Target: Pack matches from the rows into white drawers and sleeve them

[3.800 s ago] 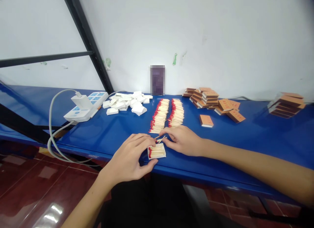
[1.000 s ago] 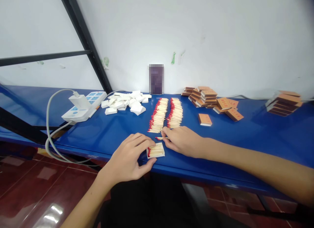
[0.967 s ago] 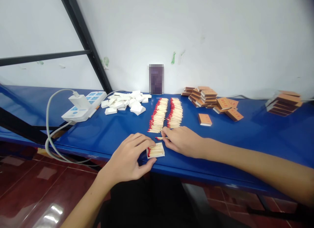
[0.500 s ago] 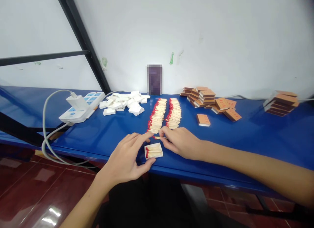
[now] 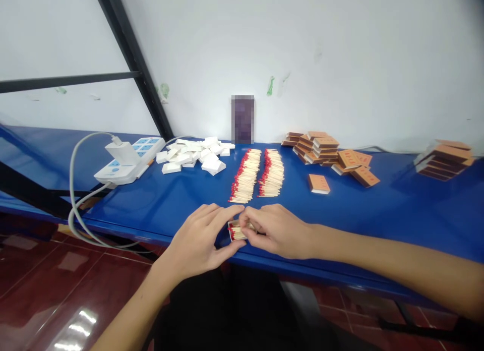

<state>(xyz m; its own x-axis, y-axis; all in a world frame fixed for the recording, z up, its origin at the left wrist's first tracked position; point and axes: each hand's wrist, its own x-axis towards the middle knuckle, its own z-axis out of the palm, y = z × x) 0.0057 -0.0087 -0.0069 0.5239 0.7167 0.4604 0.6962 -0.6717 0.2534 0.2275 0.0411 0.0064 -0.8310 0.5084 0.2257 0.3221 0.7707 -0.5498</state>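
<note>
A small white matchbox tray holding red-tipped matches lies near the front edge of the blue table. My left hand curves around its left side, thumb at the near edge and index finger across the far side, steadying it. Over the tray's right part, my right hand has thumb and fingers pinched together on matches, mostly hidden by the fingers. Just beyond my hands are two long rows of matches, a left row and a right row, heads pointing left.
White empty trays are heaped at the back left, beside a power strip with cables. Orange-brown matchbox sleeves are piled at the back right. One sleeve lies apart, and another stack stands farther right. A pixelated dark object leans on the wall.
My right hand has moved from the near end of the match rows down over the tray, bringing the pinched matches. My left hand stays around the tray. The view has shifted slightly.
</note>
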